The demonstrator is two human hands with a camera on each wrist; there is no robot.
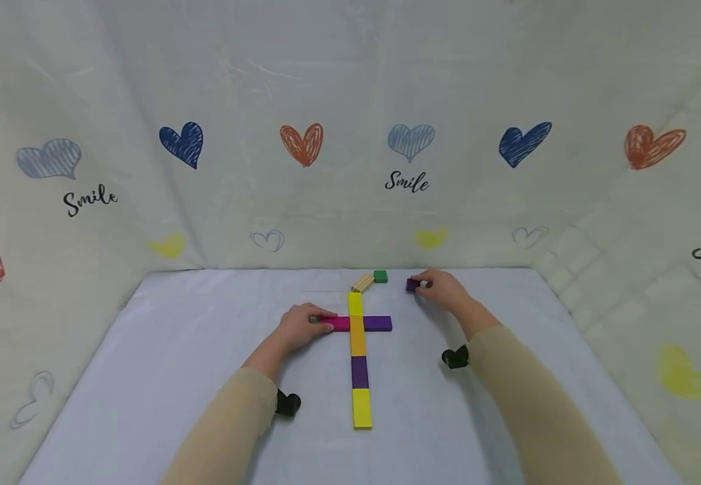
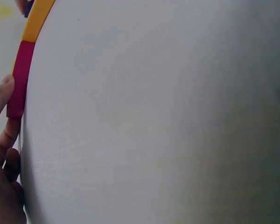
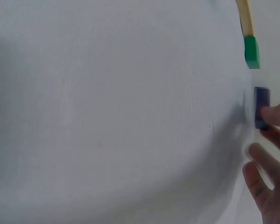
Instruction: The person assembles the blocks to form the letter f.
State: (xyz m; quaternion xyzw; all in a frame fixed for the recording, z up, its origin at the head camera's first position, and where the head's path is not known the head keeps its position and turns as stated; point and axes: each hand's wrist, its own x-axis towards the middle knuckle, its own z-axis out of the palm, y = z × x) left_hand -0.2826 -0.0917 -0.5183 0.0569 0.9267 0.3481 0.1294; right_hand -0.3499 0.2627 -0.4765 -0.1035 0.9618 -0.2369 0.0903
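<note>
My left hand (image 1: 299, 327) holds the outer end of a magenta block (image 1: 340, 325) between thumb and fingers; the block lies against the left side of an orange block (image 1: 358, 337). In the left wrist view the thumb touches the long side of the magenta block (image 2: 22, 74). Further back on the right, my right hand (image 1: 445, 291) pinches a small dark purple block (image 1: 412, 285) by its right end. The right wrist view shows this dark block (image 3: 262, 100) between thumb and finger, apart from the green block (image 3: 252, 52), with the other fingers spread below.
A purple block (image 1: 378, 324) adjoins the orange one on the right. Yellow (image 1: 355, 304), purple (image 1: 359, 372) and yellow (image 1: 362, 408) blocks continue the upright line. Plain wooden pieces (image 1: 363, 282) slant towards a green block (image 1: 381, 276) near the back of the white-covered table (image 1: 205, 337).
</note>
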